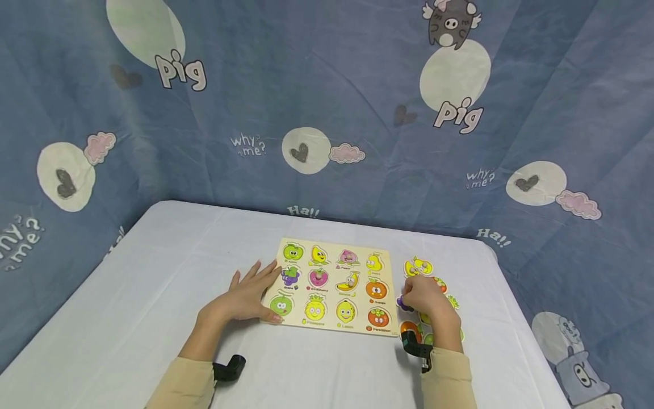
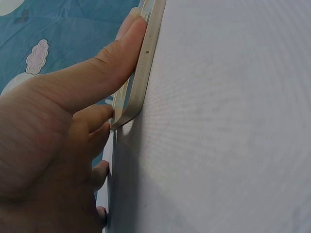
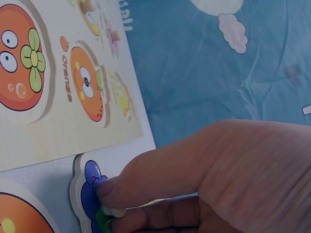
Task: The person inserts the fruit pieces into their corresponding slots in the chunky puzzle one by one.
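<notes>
A wooden fruit puzzle board (image 1: 332, 331) lies on the table. My left hand (image 1: 250, 296) is spread at its left side, thumb resting on the near corner and fingertips along the edge. Beside the board's right edge, my right hand (image 1: 425, 295) pinches the small knob of a purple grape puzzle piece (image 3: 89, 191) between thumb and finger. Part of the grape piece is hidden behind the fingers. In the board, the peach (image 1: 349, 257), strawberry (image 1: 318, 278) and banana (image 1: 348, 282) spots show knobs.
Several loose fruit pieces lie right of the board, partly under my right hand, among them a yellow one (image 1: 423, 265) at the far end and an orange one (image 3: 22, 216) close by. A blue patterned curtain (image 1: 327, 74) hangs behind the white table (image 1: 317, 375).
</notes>
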The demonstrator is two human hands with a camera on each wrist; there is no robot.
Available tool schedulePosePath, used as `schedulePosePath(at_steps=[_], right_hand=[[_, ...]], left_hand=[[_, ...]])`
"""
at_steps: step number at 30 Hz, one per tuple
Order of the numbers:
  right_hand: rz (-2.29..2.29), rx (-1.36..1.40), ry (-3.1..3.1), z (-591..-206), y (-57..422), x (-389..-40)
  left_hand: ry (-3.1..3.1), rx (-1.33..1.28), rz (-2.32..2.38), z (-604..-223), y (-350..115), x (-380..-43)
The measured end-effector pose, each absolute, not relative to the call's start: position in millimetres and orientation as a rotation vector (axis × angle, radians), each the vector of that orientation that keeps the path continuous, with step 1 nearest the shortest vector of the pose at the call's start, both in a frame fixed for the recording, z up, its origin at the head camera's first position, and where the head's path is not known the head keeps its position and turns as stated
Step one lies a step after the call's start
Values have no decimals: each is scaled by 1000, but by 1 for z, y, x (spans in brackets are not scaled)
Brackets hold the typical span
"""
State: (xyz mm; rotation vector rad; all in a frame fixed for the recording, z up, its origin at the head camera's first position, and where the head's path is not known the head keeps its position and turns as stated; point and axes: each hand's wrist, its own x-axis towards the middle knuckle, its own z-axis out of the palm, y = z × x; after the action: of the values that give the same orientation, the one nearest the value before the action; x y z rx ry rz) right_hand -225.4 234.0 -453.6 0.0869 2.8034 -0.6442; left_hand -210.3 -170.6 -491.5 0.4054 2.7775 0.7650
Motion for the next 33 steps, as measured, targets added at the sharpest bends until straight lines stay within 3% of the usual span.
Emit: schedulePosePath(at_steps=[20, 33], right_hand=[[-662, 44, 2808, -445, 236, -224], [-816, -125, 2836, -446, 225, -227]], left_hand=[[2784, 414, 774, -491, -171, -210], [2781, 413, 781, -490, -170, -210]])
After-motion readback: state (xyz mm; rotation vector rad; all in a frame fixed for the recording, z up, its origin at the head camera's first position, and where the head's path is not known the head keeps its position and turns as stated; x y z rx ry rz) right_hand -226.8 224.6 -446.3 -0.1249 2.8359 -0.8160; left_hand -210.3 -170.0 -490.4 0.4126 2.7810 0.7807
